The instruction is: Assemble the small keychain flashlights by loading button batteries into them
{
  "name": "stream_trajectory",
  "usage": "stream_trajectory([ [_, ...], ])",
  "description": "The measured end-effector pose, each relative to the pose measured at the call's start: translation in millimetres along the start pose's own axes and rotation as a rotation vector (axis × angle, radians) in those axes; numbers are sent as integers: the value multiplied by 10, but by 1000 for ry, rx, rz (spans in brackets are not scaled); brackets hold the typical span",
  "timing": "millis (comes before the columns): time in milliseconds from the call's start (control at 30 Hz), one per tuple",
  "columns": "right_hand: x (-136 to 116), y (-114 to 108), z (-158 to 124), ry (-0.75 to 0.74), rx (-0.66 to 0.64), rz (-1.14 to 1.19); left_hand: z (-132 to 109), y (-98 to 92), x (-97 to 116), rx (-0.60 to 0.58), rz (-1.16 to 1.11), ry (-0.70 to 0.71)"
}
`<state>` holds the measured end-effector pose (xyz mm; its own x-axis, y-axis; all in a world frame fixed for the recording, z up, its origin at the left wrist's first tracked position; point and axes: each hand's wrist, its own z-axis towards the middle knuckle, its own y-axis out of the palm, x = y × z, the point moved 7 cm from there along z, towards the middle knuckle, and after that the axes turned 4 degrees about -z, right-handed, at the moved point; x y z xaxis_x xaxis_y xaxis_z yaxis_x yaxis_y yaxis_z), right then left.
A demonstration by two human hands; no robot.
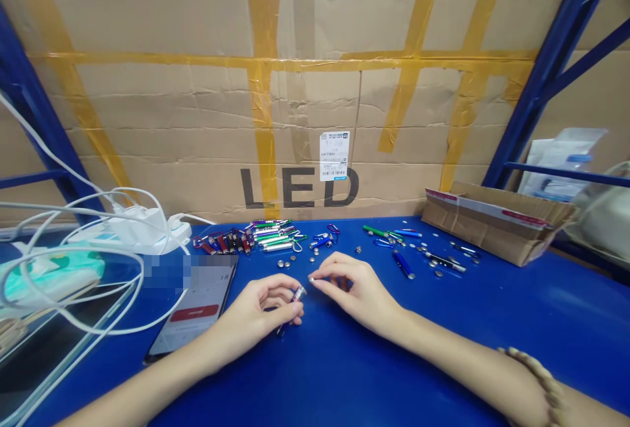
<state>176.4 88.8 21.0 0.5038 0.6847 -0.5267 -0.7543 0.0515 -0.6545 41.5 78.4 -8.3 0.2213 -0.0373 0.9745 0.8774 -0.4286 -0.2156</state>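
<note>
In the head view, my left hand (275, 302) is closed around a small keychain flashlight (298, 293), its silver open-looking end pointing up and right. Part of the flashlight is hidden by the fingers. Just right of it, my right hand (357, 289) pinches a tiny silver button cell (311, 280) between thumb and forefinger. A narrow gap separates the two. Beyond my hands lie loose button cells (280, 264) and a blue flashlight (403, 264). Silver and green flashlights (278, 241) are heaped farther back, beside dark red ones (221, 243).
A phone (191, 312) lies left of my left hand. White cables (142, 283) loop around a power strip (128, 233) at the left. An open cardboard box (492, 223) stands at the back right. A big carton (207, 125) marked LED walls off the blue table (467, 335).
</note>
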Motion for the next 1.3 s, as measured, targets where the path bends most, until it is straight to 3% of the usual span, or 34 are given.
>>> stream_trajectory([
  [133, -142, -30, -45, -93, 72, 84, 9, -3, -14, -16, 74, 17],
  [500, -208, -19, -73, -193, 15, 83, -5, 5, 25, -48, 210, 49],
  [867, -182, 17, -80, -162, -31, 88, 6, -10, -6, -51, 206, 76],
  [1300, -222, -13, -96, -247, -27, 37, 5, -30, -71, -67, 120, 43],
])
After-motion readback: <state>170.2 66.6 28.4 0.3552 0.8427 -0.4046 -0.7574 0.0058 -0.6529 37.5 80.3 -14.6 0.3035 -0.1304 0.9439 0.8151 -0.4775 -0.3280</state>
